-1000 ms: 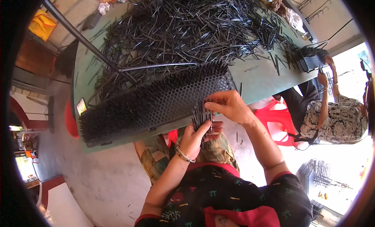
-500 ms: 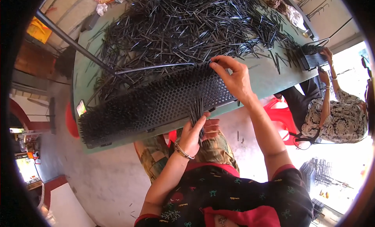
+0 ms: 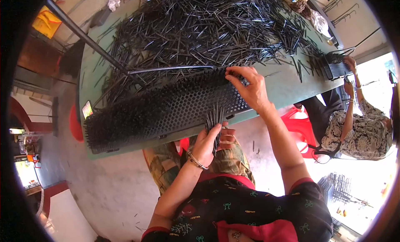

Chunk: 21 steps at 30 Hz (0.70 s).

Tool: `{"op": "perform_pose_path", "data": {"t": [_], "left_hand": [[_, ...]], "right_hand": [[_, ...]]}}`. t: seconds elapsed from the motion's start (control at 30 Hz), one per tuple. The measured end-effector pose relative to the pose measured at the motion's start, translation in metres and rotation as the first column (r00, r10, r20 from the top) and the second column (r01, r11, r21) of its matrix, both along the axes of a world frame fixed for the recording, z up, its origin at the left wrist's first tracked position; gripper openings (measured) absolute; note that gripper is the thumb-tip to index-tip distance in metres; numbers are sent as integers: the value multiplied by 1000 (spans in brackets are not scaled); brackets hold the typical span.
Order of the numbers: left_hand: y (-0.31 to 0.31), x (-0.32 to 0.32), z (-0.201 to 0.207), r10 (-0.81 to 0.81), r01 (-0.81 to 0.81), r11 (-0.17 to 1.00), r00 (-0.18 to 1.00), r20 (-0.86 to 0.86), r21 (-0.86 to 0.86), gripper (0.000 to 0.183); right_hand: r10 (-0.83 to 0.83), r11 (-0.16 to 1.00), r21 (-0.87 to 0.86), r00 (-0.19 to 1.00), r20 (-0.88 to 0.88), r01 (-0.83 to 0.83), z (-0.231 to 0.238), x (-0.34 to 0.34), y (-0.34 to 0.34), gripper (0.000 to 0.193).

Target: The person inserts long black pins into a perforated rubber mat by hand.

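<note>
A long black perforated panel [image 3: 186, 112] lies along the near edge of the table. Thin black rods stand packed in its holes at the left and along the far side; bare holes show in the middle and toward the right. In front of it, my left hand [image 3: 205, 147] is closed round a bundle of thin black rods [image 3: 215, 115], their ends pointing up over the panel's near edge. At the panel's far right edge, my right hand [image 3: 253, 90] is closed in a pinch. What lies between its thumb and fingertips is too small to make out.
A large heap of loose black rods [image 3: 200, 29] covers the green table [image 3: 275, 85]. A dark metal bar [image 3: 85, 35] slants in from the left. At the right a person [image 3: 354, 127] works at another black rack [image 3: 336, 68]; a red stool [image 3: 298, 127] stands nearby.
The view has shifted slightly. My right hand's fingers have drawn closer together at the panel's far edge. My left hand stays in place with its bundle.
</note>
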<state>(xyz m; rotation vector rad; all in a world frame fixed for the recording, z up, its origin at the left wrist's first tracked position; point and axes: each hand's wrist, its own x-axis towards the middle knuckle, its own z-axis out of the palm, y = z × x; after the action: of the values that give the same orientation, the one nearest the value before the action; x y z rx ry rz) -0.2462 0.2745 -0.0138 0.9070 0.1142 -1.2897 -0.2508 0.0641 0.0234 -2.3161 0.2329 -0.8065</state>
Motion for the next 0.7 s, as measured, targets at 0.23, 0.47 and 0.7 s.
{"op": "perform_pose_path", "data": {"t": [0.23,0.47,0.7], "left_hand": [[0,-2,2,-7,7,1000,999,32,-5,34],[2,-3,12,16,-7,997,993,116,-77,32],[-9,-10,12,46,-37,997,990,135,-74,31]], "right_hand": [[60,983,-175,998,31,-53,-5,-1,0,19],[167,876,482,952,-255,-25,15,-31,26,24],[347,705,710,873,-343,-1,12,-47,35,23]]}}
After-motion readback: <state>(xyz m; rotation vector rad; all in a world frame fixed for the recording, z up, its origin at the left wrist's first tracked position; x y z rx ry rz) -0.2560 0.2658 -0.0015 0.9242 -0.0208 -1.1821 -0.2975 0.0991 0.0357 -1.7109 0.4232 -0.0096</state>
